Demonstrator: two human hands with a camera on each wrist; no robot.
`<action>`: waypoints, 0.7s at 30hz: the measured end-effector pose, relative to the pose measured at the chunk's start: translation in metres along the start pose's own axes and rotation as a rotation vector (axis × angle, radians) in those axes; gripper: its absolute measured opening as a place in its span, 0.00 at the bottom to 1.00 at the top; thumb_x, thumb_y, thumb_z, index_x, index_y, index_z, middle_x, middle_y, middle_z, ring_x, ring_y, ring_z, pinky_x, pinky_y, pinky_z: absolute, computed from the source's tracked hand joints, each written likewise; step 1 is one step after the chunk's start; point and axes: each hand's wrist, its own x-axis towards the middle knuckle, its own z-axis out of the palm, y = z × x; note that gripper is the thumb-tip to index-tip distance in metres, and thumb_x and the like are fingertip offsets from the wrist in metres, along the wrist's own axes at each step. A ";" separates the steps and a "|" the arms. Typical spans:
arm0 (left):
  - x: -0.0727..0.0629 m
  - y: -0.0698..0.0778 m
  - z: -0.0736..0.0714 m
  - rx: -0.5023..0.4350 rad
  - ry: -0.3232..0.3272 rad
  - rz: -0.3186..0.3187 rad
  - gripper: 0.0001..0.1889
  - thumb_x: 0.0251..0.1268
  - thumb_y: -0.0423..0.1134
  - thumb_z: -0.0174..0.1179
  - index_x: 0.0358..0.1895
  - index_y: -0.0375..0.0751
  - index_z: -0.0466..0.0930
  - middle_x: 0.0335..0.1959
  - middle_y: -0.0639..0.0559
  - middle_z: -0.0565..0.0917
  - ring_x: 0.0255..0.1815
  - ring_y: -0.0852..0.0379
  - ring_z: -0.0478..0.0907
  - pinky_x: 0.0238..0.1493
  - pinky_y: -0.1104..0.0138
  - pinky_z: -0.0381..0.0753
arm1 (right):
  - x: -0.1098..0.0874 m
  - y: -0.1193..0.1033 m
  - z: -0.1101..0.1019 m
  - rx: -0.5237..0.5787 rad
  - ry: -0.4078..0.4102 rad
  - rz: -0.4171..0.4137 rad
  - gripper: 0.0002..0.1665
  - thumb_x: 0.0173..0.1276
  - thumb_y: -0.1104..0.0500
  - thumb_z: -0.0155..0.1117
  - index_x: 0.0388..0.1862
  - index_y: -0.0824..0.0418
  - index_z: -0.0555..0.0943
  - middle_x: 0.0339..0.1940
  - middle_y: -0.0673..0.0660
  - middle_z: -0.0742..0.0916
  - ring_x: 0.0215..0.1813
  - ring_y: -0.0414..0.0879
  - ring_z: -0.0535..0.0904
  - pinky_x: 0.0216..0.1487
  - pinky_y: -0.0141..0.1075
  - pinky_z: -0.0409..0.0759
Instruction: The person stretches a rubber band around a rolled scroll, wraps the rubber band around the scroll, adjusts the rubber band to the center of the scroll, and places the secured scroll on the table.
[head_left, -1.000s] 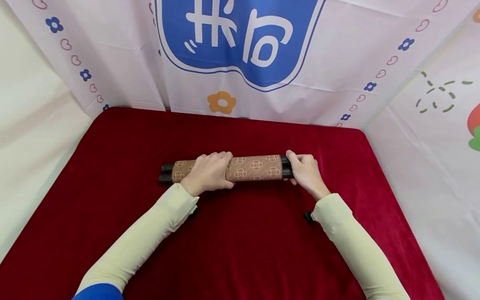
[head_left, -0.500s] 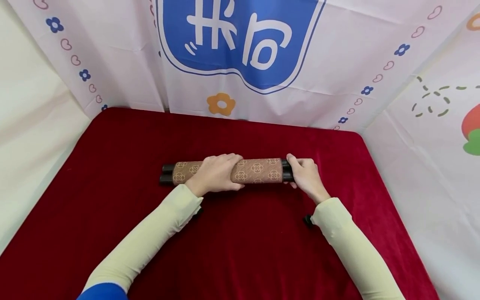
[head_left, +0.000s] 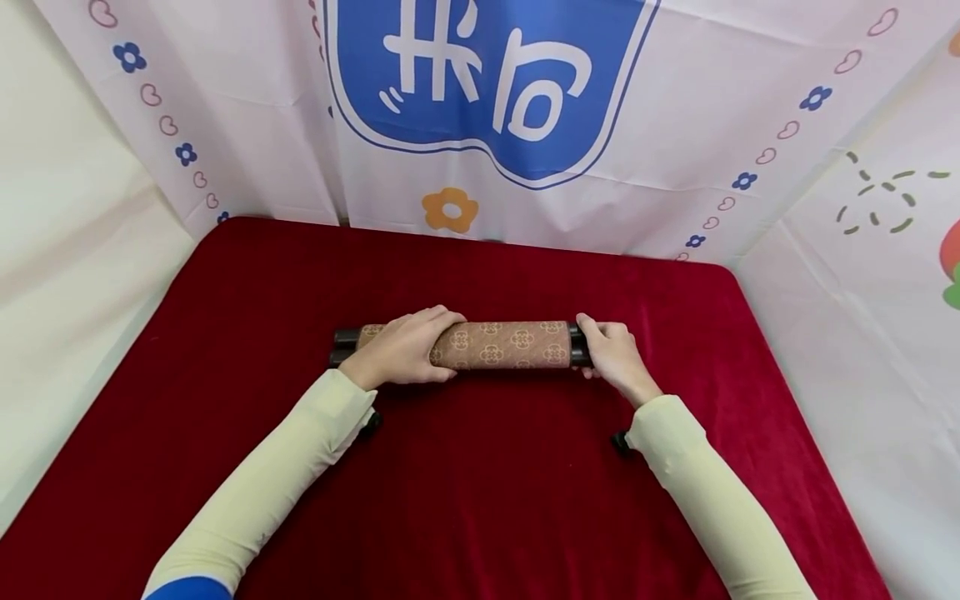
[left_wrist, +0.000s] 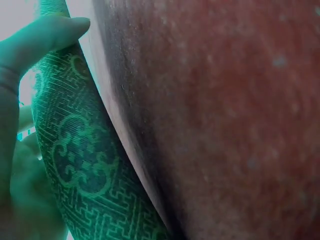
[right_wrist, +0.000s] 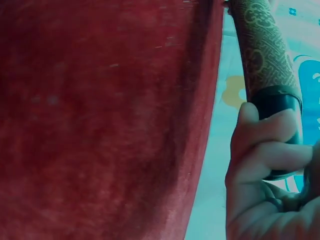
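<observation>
A rolled-up scroll (head_left: 502, 345) in brown cloth with pale flower motifs lies crosswise in the middle of the red-covered table. Two black roller ends stick out at each side. My left hand (head_left: 401, 350) holds the roll left of its middle from above, thumb on the near side and fingers over the far side. The left wrist view shows that thumb across the patterned cloth (left_wrist: 85, 155). At the right end, my right hand (head_left: 617, 357) grips the black rollers; in the right wrist view its fingers curl round a black roller end (right_wrist: 274, 104).
Dark red velvet (head_left: 480, 500) covers the table. White printed curtains (head_left: 675, 125) stand along its back and sides. A small black device (head_left: 621, 442) shows at the right cuff and another (head_left: 371, 425) at the left.
My left hand first slid a little right along the scroll, then back left past where it was. My right hand has kept its grip on the right end. The view has shifted slightly.
</observation>
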 end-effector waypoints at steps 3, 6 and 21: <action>0.002 -0.001 0.002 -0.005 0.000 0.003 0.40 0.57 0.53 0.79 0.72 0.45 0.74 0.61 0.51 0.81 0.58 0.50 0.82 0.57 0.51 0.83 | 0.001 0.003 0.000 -0.030 -0.005 0.008 0.40 0.82 0.30 0.43 0.47 0.63 0.85 0.25 0.56 0.88 0.22 0.43 0.82 0.29 0.35 0.82; 0.005 -0.002 0.003 0.009 0.010 0.004 0.40 0.58 0.54 0.78 0.71 0.44 0.75 0.61 0.50 0.82 0.58 0.50 0.82 0.56 0.50 0.84 | 0.000 0.003 0.000 -0.032 -0.017 0.012 0.39 0.83 0.31 0.43 0.55 0.63 0.83 0.33 0.62 0.90 0.29 0.44 0.86 0.35 0.36 0.85; 0.044 -0.012 -0.008 0.125 -0.029 -0.075 0.42 0.59 0.57 0.76 0.74 0.42 0.74 0.66 0.46 0.81 0.66 0.43 0.76 0.61 0.48 0.80 | -0.013 -0.001 -0.013 -0.210 0.022 -0.063 0.45 0.83 0.32 0.43 0.85 0.59 0.59 0.80 0.64 0.72 0.80 0.61 0.68 0.78 0.59 0.68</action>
